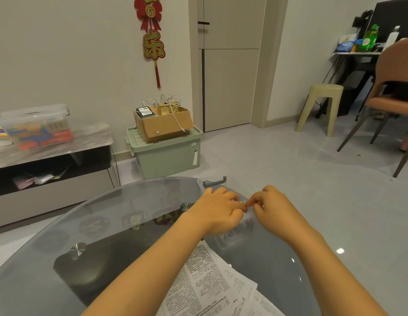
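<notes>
Both our hands meet above the far right part of the round grey glass table [120,224]. Our left hand [217,207] and right hand [272,207] have their fingers curled, and their fingertips come together to pinch a small silvery piece [244,210], which is too small for us to identify. The piece sits between the two hands, just over the clear plastic storage box [223,244].

That box stands on the table close to its far right edge, and its grey latch handle [214,181] at the far end lies about level with the table's rim. Our forearms cross the glass from the near edge. White printed paper sheets [205,277] lie under and between them, reaching toward the near right rim.

We see bare glass to the left of our hands, across most of the tabletop. Beyond the table, open grey floor runs to the door. A pale green lidded plastic bin [168,153] with a brown cardboard box [163,126] on top stands by the wall. A beige plastic stool [319,108] and an orange chair [394,92] are well apart from us on the right.
</notes>
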`<state>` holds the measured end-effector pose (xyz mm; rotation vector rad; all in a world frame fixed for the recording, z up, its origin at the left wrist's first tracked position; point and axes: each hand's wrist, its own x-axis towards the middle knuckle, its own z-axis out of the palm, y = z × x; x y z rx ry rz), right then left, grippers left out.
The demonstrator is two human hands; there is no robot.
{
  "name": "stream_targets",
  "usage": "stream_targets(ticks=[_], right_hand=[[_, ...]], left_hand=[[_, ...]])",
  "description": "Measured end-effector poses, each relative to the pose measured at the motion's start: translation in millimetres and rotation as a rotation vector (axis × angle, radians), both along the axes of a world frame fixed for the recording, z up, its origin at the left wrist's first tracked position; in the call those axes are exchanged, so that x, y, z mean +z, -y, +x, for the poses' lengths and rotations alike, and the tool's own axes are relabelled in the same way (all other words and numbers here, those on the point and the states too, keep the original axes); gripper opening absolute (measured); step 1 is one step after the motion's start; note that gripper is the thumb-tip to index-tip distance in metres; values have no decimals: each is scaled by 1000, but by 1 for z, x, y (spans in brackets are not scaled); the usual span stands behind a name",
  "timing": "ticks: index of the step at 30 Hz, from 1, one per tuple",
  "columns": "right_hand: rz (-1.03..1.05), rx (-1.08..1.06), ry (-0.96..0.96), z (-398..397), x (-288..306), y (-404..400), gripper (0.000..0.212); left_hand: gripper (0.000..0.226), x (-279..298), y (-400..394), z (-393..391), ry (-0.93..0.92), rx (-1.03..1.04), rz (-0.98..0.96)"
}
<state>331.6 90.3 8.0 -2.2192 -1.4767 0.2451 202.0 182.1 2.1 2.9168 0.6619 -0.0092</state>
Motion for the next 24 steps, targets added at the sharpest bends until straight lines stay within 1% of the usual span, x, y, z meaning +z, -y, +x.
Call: stream_targets(ticks=[5, 8, 10, 13, 17, 20, 24], right_hand=[[29, 14, -14, -2, -2, 7, 30], [129, 45, 57, -6, -3, 18, 26], [188, 95, 96, -11, -1, 30, 25], [248, 229, 100, -22, -3, 44, 24], [258, 413, 115, -36, -10, 57, 24], [190, 527, 134, -43, -15, 67, 28], [93, 638, 164, -48, -21, 72, 31]], left_hand=[[62, -1, 10, -12, 186, 44, -15], [62, 1, 21, -26, 282, 101, 17], [58, 5, 36, -39, 307, 150, 27], [56, 8, 63, -60, 335, 207, 24], [55, -2, 95, -89, 290, 299, -8], [57, -14, 119, -109, 196, 386, -85], [50, -25, 139, -127, 81, 464, -141]])
